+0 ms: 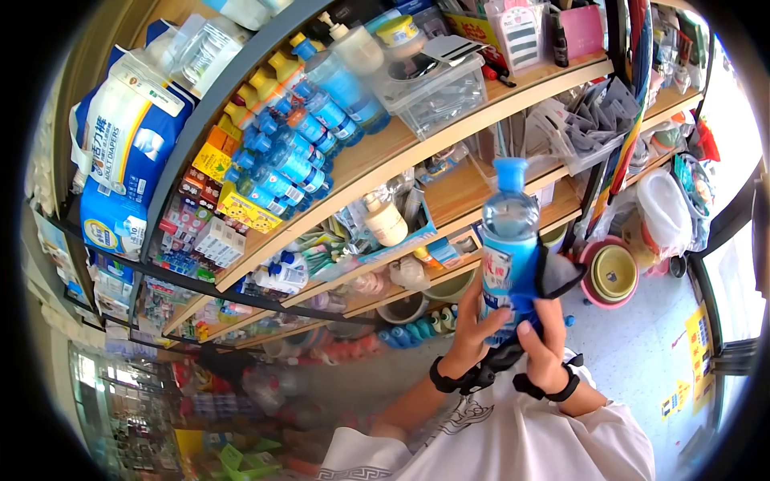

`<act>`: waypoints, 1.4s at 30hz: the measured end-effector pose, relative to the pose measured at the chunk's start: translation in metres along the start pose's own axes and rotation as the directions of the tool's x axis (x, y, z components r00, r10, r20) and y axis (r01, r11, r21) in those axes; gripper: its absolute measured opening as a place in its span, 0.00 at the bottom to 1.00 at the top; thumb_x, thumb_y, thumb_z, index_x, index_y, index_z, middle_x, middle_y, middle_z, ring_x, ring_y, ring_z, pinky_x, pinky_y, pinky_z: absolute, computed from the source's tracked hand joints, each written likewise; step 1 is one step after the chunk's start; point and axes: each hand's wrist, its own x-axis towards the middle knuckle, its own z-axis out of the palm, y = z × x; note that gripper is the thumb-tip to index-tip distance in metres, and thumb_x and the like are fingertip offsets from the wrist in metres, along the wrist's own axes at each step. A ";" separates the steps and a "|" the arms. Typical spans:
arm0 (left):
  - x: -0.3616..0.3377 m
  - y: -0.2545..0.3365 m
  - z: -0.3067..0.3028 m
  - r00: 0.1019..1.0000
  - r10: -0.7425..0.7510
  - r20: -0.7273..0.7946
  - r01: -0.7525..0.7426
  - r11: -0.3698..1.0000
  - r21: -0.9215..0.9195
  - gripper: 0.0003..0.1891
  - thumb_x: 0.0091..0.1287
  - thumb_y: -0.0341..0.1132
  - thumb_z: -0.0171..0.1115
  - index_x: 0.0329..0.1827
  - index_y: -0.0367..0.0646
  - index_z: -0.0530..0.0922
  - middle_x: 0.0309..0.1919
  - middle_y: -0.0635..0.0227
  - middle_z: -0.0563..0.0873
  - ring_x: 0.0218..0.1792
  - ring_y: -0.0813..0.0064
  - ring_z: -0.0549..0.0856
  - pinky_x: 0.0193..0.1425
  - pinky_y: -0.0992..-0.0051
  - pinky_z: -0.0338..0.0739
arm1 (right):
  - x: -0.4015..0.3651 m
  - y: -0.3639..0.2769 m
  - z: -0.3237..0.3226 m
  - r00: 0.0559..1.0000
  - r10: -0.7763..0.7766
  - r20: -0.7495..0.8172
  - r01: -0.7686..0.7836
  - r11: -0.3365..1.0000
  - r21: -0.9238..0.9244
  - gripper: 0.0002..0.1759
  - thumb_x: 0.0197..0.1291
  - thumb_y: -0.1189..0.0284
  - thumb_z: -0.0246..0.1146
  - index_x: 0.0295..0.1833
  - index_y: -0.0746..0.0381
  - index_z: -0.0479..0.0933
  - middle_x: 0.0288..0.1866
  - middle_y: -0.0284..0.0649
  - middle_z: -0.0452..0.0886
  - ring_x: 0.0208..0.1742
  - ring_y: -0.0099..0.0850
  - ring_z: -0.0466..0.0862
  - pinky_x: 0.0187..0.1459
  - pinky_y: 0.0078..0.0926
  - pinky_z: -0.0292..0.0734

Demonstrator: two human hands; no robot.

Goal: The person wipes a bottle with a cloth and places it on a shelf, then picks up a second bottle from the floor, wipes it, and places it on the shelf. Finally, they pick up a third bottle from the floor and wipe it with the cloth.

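Note:
A clear bottle with a blue cap and blue label (510, 240) is held upright in front of the white shirt. My left hand (475, 325) wraps round its lower left side, thumb across the label. On the lower right, my right hand (545, 343) grips the same bottle, with its thumb on the front. Black straps circle both wrists, and a grey and black pad (559, 274) sits by the right fingers. The bottle's base is hidden by the hands and straps.
Similar blue bottles (293, 164) stand in rows on the upper wooden shelf (449, 128), beside a clear plastic bin (437, 104). Lower shelves hold assorted goods. Nested pink and green basins (611, 276) rest on the floor at right. Diaper packs (132, 152) are at far left.

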 end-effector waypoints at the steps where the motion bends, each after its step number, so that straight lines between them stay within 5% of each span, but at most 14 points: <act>1: -0.001 -0.005 -0.012 0.999 -0.015 0.046 0.010 0.995 0.097 0.46 0.62 0.37 0.71 0.80 0.32 0.55 0.69 0.61 0.74 0.67 0.72 0.73 0.73 0.70 0.64 | 0.001 0.006 -0.006 1.000 -0.028 -0.006 0.027 0.999 -0.035 0.31 0.63 0.74 0.60 0.71 0.74 0.66 0.75 0.60 0.62 0.75 0.54 0.64 0.76 0.42 0.50; 4: -0.018 -0.037 -0.034 0.984 -0.082 0.158 0.043 0.971 0.234 0.51 0.57 0.41 0.74 0.80 0.31 0.56 0.72 0.60 0.71 0.71 0.70 0.71 0.77 0.69 0.60 | 0.014 0.021 -0.020 0.961 -0.224 -0.164 0.147 0.912 -0.383 0.45 0.58 0.73 0.65 0.78 0.70 0.53 0.78 0.55 0.53 0.77 0.49 0.59 0.77 0.42 0.47; 6: -0.024 -0.039 -0.039 0.972 -0.105 0.212 0.054 0.971 0.234 0.51 0.56 0.41 0.75 0.80 0.31 0.56 0.72 0.60 0.70 0.71 0.70 0.70 0.77 0.68 0.59 | 0.033 -0.007 -0.033 0.990 0.004 -0.140 0.020 0.986 0.166 0.49 0.55 0.68 0.69 0.79 0.69 0.54 0.79 0.54 0.53 0.78 0.48 0.58 0.76 0.41 0.51; 7: -0.025 -0.039 -0.040 0.955 -0.130 0.268 0.065 0.969 0.237 0.51 0.55 0.41 0.75 0.80 0.31 0.57 0.73 0.59 0.70 0.71 0.69 0.70 0.77 0.67 0.59 | 0.030 0.005 -0.038 0.987 -0.070 -0.147 0.069 0.998 -0.008 0.48 0.59 0.61 0.68 0.80 0.67 0.54 0.79 0.53 0.55 0.77 0.45 0.62 0.75 0.41 0.56; 8: -0.026 -0.038 -0.039 0.955 -0.130 0.265 0.067 0.970 0.234 0.51 0.55 0.41 0.75 0.80 0.31 0.57 0.73 0.59 0.70 0.71 0.69 0.70 0.77 0.67 0.59 | 0.032 0.002 -0.035 0.989 0.050 -0.142 0.026 0.874 0.485 0.48 0.66 0.50 0.62 0.81 0.66 0.52 0.78 0.50 0.58 0.76 0.42 0.65 0.74 0.41 0.59; 12: -0.021 -0.034 -0.023 0.953 -0.037 0.301 -0.039 0.969 0.245 0.51 0.53 0.38 0.75 0.79 0.31 0.58 0.71 0.57 0.71 0.71 0.67 0.71 0.77 0.66 0.59 | 0.026 0.000 -0.022 0.963 0.017 -0.267 0.086 0.926 0.367 0.43 0.77 0.44 0.44 0.83 0.64 0.46 0.77 0.45 0.64 0.73 0.38 0.70 0.74 0.36 0.63; 14: -0.015 -0.028 -0.017 0.963 0.041 0.267 -0.123 0.946 0.299 0.50 0.53 0.37 0.75 0.79 0.31 0.60 0.70 0.56 0.72 0.69 0.66 0.72 0.76 0.66 0.60 | 0.026 -0.006 -0.014 0.942 0.149 -0.301 -0.019 0.918 0.395 0.55 0.66 0.35 0.54 0.82 0.64 0.47 0.76 0.44 0.63 0.73 0.34 0.68 0.74 0.34 0.60; 20: 0.003 0.011 0.008 0.900 0.380 0.214 -0.390 0.482 0.784 0.45 0.52 0.31 0.74 0.75 0.27 0.64 0.64 0.53 0.75 0.68 0.66 0.74 0.71 0.68 0.68 | -0.014 0.014 0.012 0.947 0.300 -0.112 -0.188 0.804 0.563 0.46 0.76 0.38 0.33 0.80 0.68 0.53 0.77 0.44 0.65 0.77 0.35 0.65 0.77 0.36 0.55; 26: -0.002 0.000 -0.003 0.928 0.366 0.064 -0.292 0.612 0.735 0.41 0.58 0.33 0.71 0.75 0.28 0.64 0.68 0.53 0.74 0.64 0.66 0.78 0.68 0.69 0.71 | -0.011 0.000 0.008 0.950 0.308 -0.059 -0.201 0.743 0.638 0.47 0.76 0.39 0.34 0.81 0.68 0.53 0.83 0.50 0.52 0.83 0.38 0.52 0.81 0.35 0.41; 28: -0.013 0.001 -0.016 0.997 -0.077 -0.002 0.076 0.981 0.177 0.41 0.63 0.36 0.68 0.78 0.35 0.62 0.66 0.60 0.75 0.64 0.71 0.75 0.69 0.71 0.66 | 0.002 -0.002 -0.006 0.996 0.064 0.066 -0.076 0.979 0.192 0.42 0.76 0.47 0.40 0.79 0.71 0.58 0.84 0.55 0.48 0.84 0.47 0.49 0.80 0.41 0.40; 30: -0.020 -0.001 -0.018 0.995 -0.098 0.007 0.095 0.979 0.182 0.39 0.66 0.40 0.65 0.79 0.34 0.61 0.74 0.59 0.69 0.73 0.70 0.68 0.77 0.69 0.55 | 0.006 -0.001 -0.003 1.000 0.031 0.002 -0.031 0.974 0.225 0.33 0.72 0.58 0.48 0.73 0.71 0.68 0.81 0.60 0.53 0.82 0.54 0.53 0.78 0.45 0.42; 33: -0.022 -0.009 -0.022 0.981 -0.173 0.089 0.175 0.984 -0.016 0.42 0.65 0.46 0.68 0.77 0.34 0.60 0.68 0.59 0.75 0.66 0.70 0.77 0.71 0.67 0.71 | 0.028 0.002 -0.006 0.939 -0.332 0.086 0.343 0.916 -0.208 0.32 0.54 0.77 0.64 0.67 0.70 0.72 0.74 0.60 0.64 0.75 0.59 0.62 0.76 0.51 0.48; 36: -0.024 -0.009 -0.016 0.962 -0.243 0.121 0.260 0.954 -0.152 0.49 0.61 0.47 0.72 0.80 0.36 0.55 0.71 0.60 0.72 0.71 0.70 0.71 0.75 0.69 0.63 | 0.039 -0.002 -0.010 0.941 -0.312 0.129 0.337 0.897 -0.287 0.34 0.62 0.75 0.61 0.74 0.70 0.64 0.81 0.59 0.53 0.81 0.50 0.55 0.78 0.42 0.46; 42: -0.010 -0.008 -0.005 0.999 -0.039 0.031 0.034 0.989 0.147 0.69 0.38 0.41 0.90 0.81 0.35 0.51 0.72 0.62 0.69 0.72 0.68 0.70 0.75 0.68 0.64 | 0.030 -0.001 0.018 0.973 0.187 -0.133 -0.134 0.935 0.330 0.40 0.74 0.63 0.54 0.83 0.66 0.45 0.80 0.47 0.56 0.78 0.35 0.59 0.77 0.32 0.50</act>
